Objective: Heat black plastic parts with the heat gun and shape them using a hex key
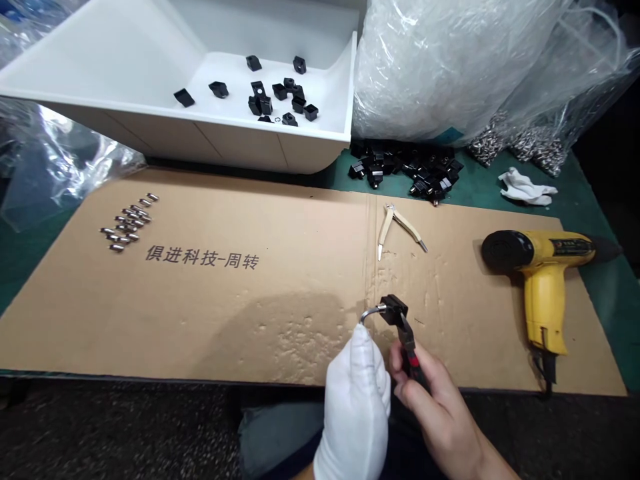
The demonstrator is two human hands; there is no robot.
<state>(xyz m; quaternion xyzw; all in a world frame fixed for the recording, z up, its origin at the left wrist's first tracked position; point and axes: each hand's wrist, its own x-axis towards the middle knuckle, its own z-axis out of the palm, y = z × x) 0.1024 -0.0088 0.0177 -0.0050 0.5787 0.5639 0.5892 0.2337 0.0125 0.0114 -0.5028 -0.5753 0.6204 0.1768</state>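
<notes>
My left hand (356, 393), in a white glove, is closed around a bent metal rod (369, 312). The rod's far end meets a small black block (394, 309); whether it goes inside I cannot tell. In my bare right hand (440, 407) is a pair of dark pliers (407, 339) with some red on the handles, fingers wrapped round them. Their jaws touch the block's right side. Just beyond both hands, a second pair of pliers with cream handles (400, 228) lies spread on the cardboard.
A yellow heat gun (545, 287) lies at right. Several small metal pins (131, 221) are grouped at left on the cardboard (200, 320). Behind stand a white bin (225, 143) with several black parts, a black parts pile (410, 167), plastic bags (450, 60) and a white glove (526, 187).
</notes>
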